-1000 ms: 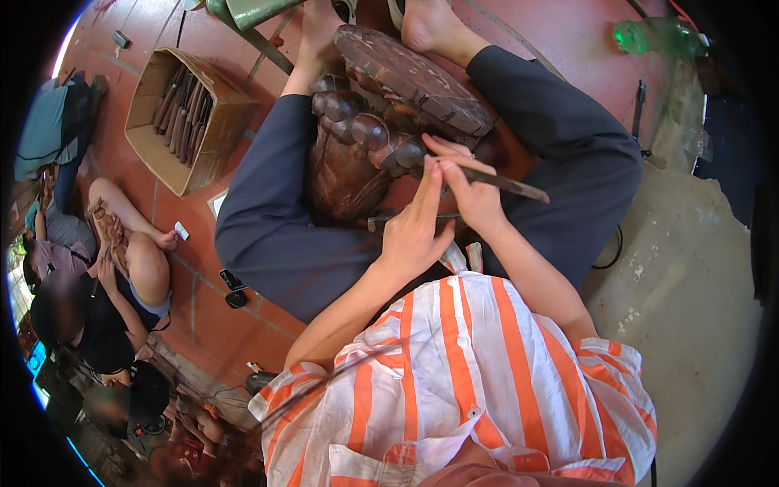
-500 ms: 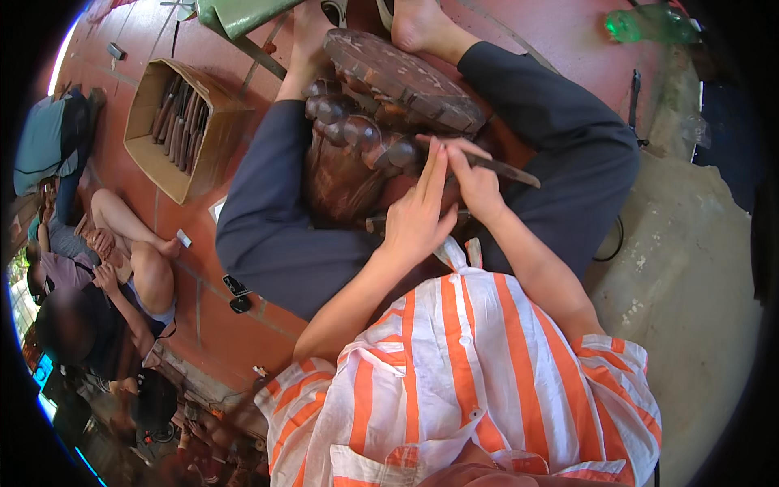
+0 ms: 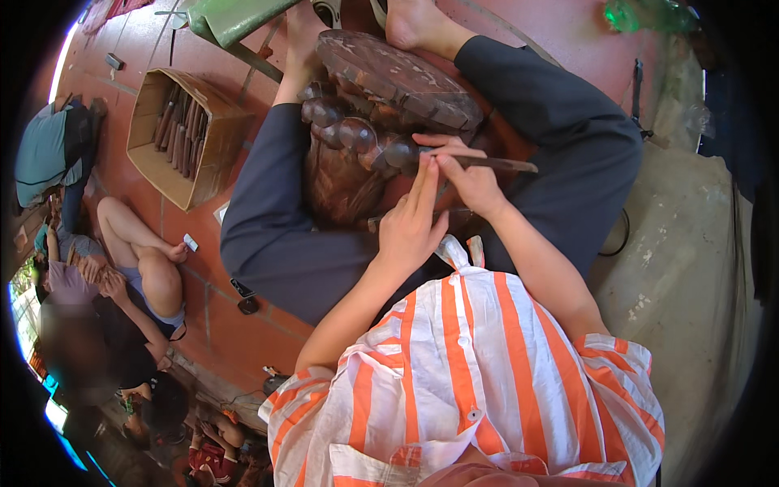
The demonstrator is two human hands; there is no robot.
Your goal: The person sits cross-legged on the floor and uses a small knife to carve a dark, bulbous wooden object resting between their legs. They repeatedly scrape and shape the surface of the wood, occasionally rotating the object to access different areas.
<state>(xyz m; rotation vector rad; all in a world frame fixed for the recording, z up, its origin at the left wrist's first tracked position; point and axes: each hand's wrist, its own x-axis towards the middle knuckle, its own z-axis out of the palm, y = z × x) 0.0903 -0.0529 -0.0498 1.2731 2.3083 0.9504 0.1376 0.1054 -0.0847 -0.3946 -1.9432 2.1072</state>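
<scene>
Between my knees lies a dark brown wood carving with a row of polished round knobs and a thick oval slab at its far side. My right hand is closed round a slim, brown, stick-like tool. One end of it points right over my thigh; the other reaches toward the rightmost knob, and my fingers partly hide it. My left hand has its fingers stretched out and its thumb apart. Its fingertips meet the tool beside my right thumb.
A cardboard box with several wooden-handled tools stands on the tiled floor to the left. People sit beyond it. A green plastic chair is at the far side, a green bottle at far right, and a phone near my left knee.
The tool lies more level, its right end having risen slightly. My hands have shifted a little along with it. The view has moved slightly.
</scene>
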